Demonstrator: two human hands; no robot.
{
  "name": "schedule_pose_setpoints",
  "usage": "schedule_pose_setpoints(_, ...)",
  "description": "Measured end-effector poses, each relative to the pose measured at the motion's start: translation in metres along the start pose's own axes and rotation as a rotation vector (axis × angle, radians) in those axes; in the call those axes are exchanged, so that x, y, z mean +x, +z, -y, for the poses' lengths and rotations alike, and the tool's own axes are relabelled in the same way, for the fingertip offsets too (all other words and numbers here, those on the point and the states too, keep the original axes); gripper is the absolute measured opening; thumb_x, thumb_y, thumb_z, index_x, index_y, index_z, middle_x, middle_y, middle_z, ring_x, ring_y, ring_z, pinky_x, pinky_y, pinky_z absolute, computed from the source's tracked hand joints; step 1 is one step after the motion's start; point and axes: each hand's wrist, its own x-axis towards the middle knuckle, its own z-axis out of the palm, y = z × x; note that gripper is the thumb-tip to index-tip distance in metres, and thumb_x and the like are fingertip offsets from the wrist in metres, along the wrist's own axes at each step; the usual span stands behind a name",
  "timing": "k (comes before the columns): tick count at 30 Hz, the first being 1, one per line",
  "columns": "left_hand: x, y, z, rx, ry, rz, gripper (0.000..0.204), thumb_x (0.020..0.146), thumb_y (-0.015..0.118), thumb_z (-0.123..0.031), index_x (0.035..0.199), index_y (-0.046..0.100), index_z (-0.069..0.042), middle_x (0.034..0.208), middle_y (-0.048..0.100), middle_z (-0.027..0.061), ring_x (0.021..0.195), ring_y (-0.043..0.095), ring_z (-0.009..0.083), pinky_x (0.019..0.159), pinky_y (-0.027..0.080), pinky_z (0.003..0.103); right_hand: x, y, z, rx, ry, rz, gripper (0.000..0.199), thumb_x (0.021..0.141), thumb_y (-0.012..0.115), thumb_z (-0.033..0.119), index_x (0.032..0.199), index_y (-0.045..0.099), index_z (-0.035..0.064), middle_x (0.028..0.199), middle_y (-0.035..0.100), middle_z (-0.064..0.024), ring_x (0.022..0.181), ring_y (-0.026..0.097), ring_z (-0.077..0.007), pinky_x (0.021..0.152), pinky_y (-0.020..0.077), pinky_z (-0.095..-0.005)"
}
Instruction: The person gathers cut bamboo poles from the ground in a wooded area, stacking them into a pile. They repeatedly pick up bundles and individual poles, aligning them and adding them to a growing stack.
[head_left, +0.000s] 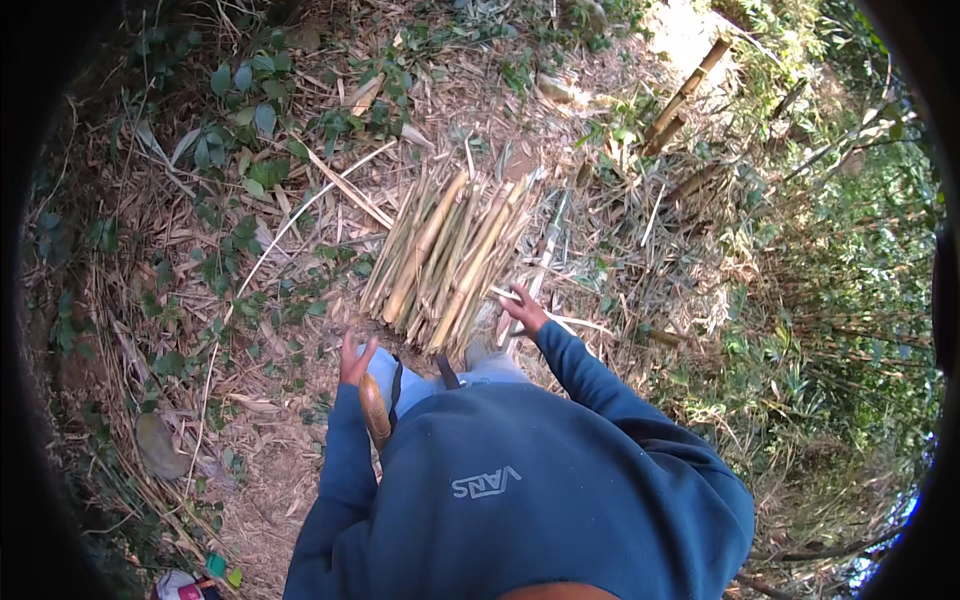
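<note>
A stack of cut sticks (440,255) is being borne by the leaf-littered ground (270,430), in front of the person's legs (500,369), its pieces being seen roughly side by side. The left grip (357,362) is being held released, with its fingers being spread apart near the stack's lower left end. The right grip (527,315) is being held just beside the stack's right side; a pale strip (501,292) is being seen at its fingers, but whether it is being clasped cannot be told. Just below the left grip, a brown, curved object (375,408) is being seen, its kind not being shown clearly. At the upper right, a leaning bamboo stump (688,96) is being seen, and the far right is being filled by green foliage (850,265)
</note>
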Motion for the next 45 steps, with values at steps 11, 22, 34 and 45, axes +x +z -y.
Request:
schedule_pose_setpoints(11, 0.005, 0.181, -0.112, 0.250, 0.031, 0.926, 0.090, 0.081, 0.073, -0.033, 0.147, 0.020, -0.002, 0.142, 0.036, 0.0247, 0.129, 0.042, 0.0311, 0.104, 0.038, 0.039, -0.027, -0.007, -0.017, -0.193, -0.079, 0.077, 0.067, 0.089, 0.056, 0.051, 0.141, 0.037, 0.0127, 0.140, 0.043, -0.0143, 0.128, 0.044, -0.0302, 0.099, 0.0425, -0.0446)
schedule_pose_setpoints(22, -0.141, -0.139, 0.226, 1.047, -0.518, -0.069, 0.058, 0.091, 0.038, -0.055, 0.109, 0.065, -0.007, 0.108, 0.064, 0.0167, 0.100, 0.061, 0.0325, 0.088, 0.046, 0.043, -0.082, -0.205, -0.265, -0.823, 0.450, -0.072, 0.067, 0.083, 0.056, 0.055, 0.125, 0.049, 0.0036, 0.117, 0.058, -0.0212, 0.106, 0.056, -0.0378, 0.087, 0.0455, -0.0458)
schedule_pose_setpoints(34, -0.296, -0.065, 0.274, 0.474, -0.555, -0.435, 0.031, 0.078, 0.062, -0.026, 0.102, 0.069, -0.008, 0.104, 0.066, 0.0176, 0.094, 0.065, 0.0326, 0.082, 0.052, 0.041, 0.150, -0.002, -0.096, -0.176, 0.389, 0.086, 0.047, 0.089, 0.056, 0.039, 0.129, 0.046, 0.0150, 0.119, 0.059, -0.0156, 0.087, 0.062, -0.0350, 0.073, 0.0517, -0.0486)
schedule_pose_setpoints(45, -0.416, -0.059, 0.417, 0.111, -0.671, -0.544, 0.029, 0.087, 0.063, -0.031, 0.108, 0.065, -0.010, 0.087, 0.068, 0.0080, 0.063, 0.065, 0.0190, 0.056, 0.054, 0.036, 0.126, 0.278, -0.125, -0.612, 0.524, 0.724, 0.029, 0.090, 0.053, 0.031, 0.112, 0.056, 0.0117, 0.089, 0.065, -0.0119, 0.070, 0.065, -0.0294, 0.052, 0.0520, -0.0397)
